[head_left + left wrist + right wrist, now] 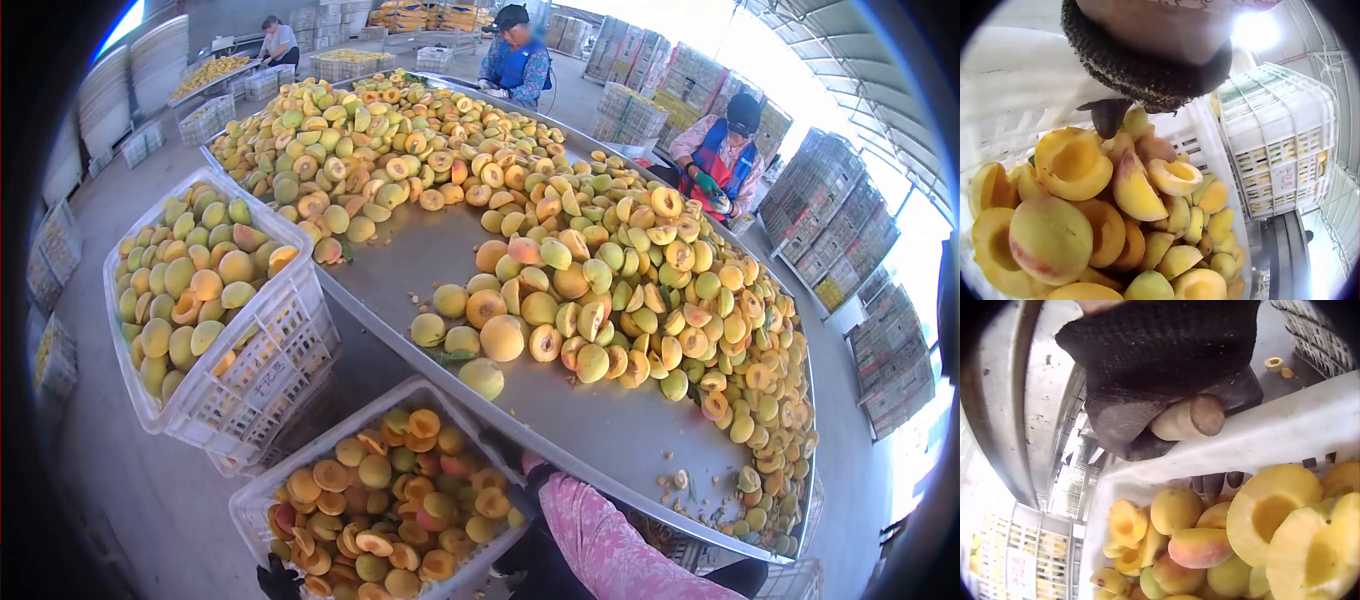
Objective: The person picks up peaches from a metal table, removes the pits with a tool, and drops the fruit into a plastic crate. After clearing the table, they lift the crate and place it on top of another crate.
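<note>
A white plastic crate (pixel 250 500) full of halved, pitted apricots (pixel 375 510) stands low in front of me, against the metal table. My left hand (pixel 277 578), in a dark glove, holds its left side; in the left wrist view the fingertips (pixel 1110 117) curl over the inner wall. At the opposite side my right hand (pixel 1172 375), also dark-gloved, grips the rim, with fingertips (pixel 1213 483) showing inside above the fruit. A wooden handle (pixel 1188 417) pokes out from under that palm; the rest of the tool is hidden. In the head view the sleeve (pixel 610 545) leads toward this rim.
The raised-edge metal table (pixel 440 250) carries a large heap of apricots (pixel 600 280) and scattered pits (pixel 680 480). Another full crate (pixel 270 370) stands on a stack to the left. Two people (pixel 520 65) (pixel 720 160) work across the table, with stacked crates (pixel 830 220) behind.
</note>
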The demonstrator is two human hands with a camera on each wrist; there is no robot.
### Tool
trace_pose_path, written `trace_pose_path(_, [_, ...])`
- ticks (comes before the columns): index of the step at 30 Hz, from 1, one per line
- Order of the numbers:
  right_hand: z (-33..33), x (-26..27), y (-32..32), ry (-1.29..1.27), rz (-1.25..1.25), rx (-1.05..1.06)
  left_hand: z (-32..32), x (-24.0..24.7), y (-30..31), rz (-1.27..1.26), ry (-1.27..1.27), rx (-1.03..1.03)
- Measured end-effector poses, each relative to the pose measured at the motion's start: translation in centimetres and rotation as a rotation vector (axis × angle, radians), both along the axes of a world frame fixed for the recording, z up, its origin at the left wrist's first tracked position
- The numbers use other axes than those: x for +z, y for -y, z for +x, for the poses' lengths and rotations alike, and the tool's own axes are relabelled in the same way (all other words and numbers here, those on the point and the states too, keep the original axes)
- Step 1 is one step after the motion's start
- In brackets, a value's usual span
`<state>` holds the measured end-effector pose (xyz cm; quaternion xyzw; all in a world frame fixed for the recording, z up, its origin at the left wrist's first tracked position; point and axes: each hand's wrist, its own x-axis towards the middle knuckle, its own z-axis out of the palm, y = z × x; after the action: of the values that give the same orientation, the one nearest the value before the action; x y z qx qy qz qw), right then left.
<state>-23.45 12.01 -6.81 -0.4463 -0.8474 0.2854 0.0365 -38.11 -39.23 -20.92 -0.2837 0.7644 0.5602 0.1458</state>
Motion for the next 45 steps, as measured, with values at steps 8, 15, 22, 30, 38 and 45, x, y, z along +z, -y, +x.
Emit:
trace_pose_path(8, [0.6,-1.2,1.1,0.017,-0.055,-0.025,0.6,1.8,-0.8,0.031,-0.076,0.009])
trace_pose_path(15, [-2.2,-2.0,2.8,0.135,-0.317,0.065,1.0,3.3,-1.4,-0.041,-0.076,-0.036])
trace_pose_path(22, [-3.6,-2.1,3.2,0.09,-0.359,0.062,0.8,4.3,-1.5,-0.056,-0.052,-0.02])
trace_pose_path(30, [0.2,-6.3,-0.1,0.141,-0.377,0.223,1.0,4.2,-2.9,-0.096,-0.069,0.013])
trace_pose_path(38, [0.4,-2.3,3.7,-0.001,-0.39,0.003,0.5,4.1,-0.4,-0.092,-0.052,-0.038])
trace_pose_path(45, [1.1,-4.9,3.1,0.065,-0.147,0.092,0.5,2.9,-1.6,-0.107,-0.12,-0.01])
